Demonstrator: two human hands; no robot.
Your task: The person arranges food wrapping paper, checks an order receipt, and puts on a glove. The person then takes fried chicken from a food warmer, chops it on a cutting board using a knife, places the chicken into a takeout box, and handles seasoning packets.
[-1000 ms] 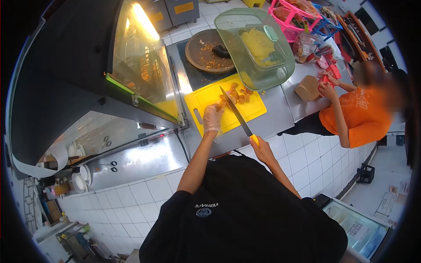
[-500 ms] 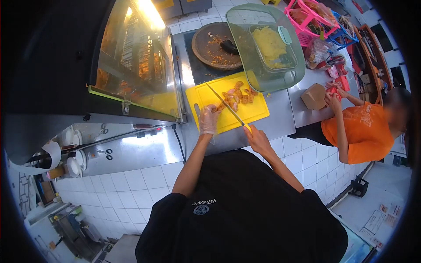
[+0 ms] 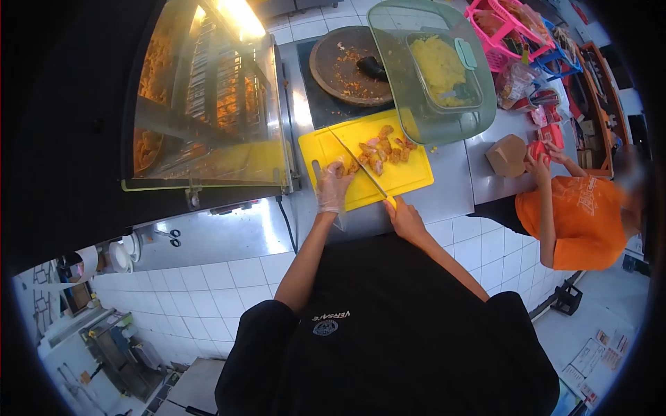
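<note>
On a yellow cutting board (image 3: 409, 182) lie several browned pieces of what looks like chicken (image 3: 378, 154). My left hand (image 3: 334, 188), in a clear plastic glove, has its fingers bent around a piece of the meat at the board's left part. My right hand (image 3: 406, 219) is closed on the yellow handle of a long knife (image 3: 365, 168). The blade lies diagonally over the board, between my left hand and the pile, its tip toward the board's far edge.
Behind the board are a round stone mortar (image 3: 329, 66) with a dark pestle and a green tub (image 3: 479, 125) with yellow food. A lit glass display case (image 3: 208, 104) stands left. At right, a person in orange (image 3: 576, 215) handles something red beside a brown box (image 3: 507, 154).
The knife has swung to a flatter angle, its tip farther left, and my right hand has shifted left. The camera view has turned, so the surroundings appear displaced.
</note>
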